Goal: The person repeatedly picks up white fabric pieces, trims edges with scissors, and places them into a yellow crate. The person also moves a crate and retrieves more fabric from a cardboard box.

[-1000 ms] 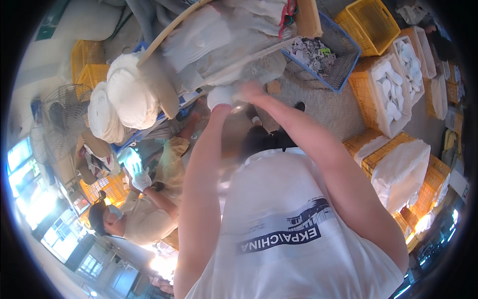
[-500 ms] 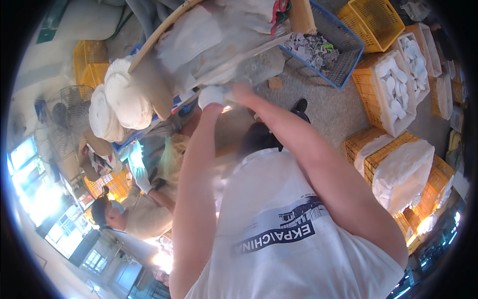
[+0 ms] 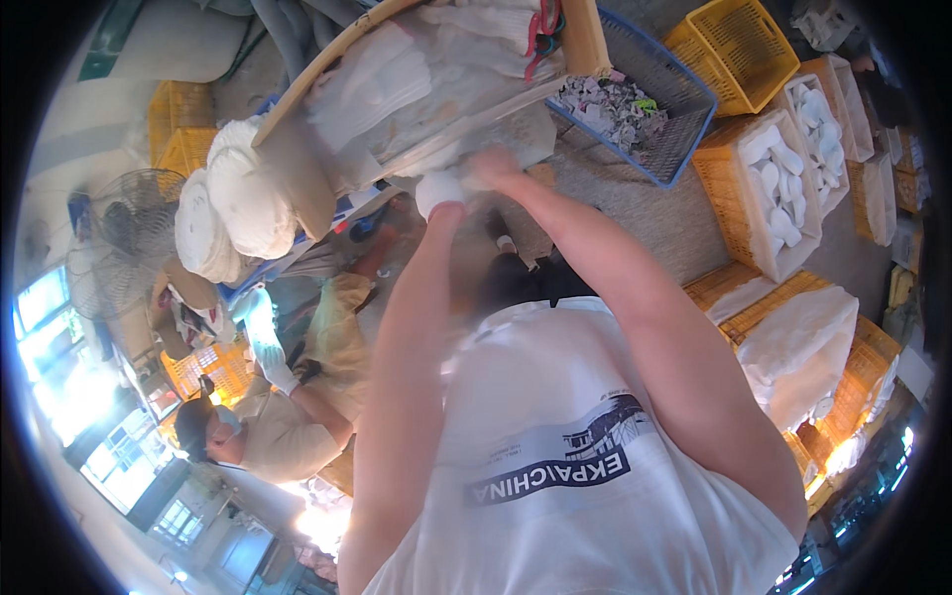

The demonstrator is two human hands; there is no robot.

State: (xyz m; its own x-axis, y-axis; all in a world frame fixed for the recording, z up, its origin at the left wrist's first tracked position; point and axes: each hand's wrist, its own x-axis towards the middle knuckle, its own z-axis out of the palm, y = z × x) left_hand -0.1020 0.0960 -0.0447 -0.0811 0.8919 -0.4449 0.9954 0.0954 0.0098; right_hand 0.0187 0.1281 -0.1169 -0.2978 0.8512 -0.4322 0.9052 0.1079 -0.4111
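Note:
My left hand, in a white glove, is at the near edge of a wooden-rimmed work surface. Its fingers are bunched and too smeared to make out. Beside it, my bare right hand looks closed, its fingertips blurred; whatever lies between the two hands is hidden. A sheet of clear plastic hangs over the edge just behind my right hand. White knitted gloves, some with red or green cuffs, lie on the surface farther off, with more pale fabric to their left.
Thick white bundles stand at the left of the surface. A blue basket of scraps and yellow crates, some filled with white pieces, line the right. A masked co-worker works at the left, near a fan.
Both my hands have shifted a little to the right, staying close together. The surroundings have slid slightly in the view. The co-worker's gloved hand has stayed raised at the left.

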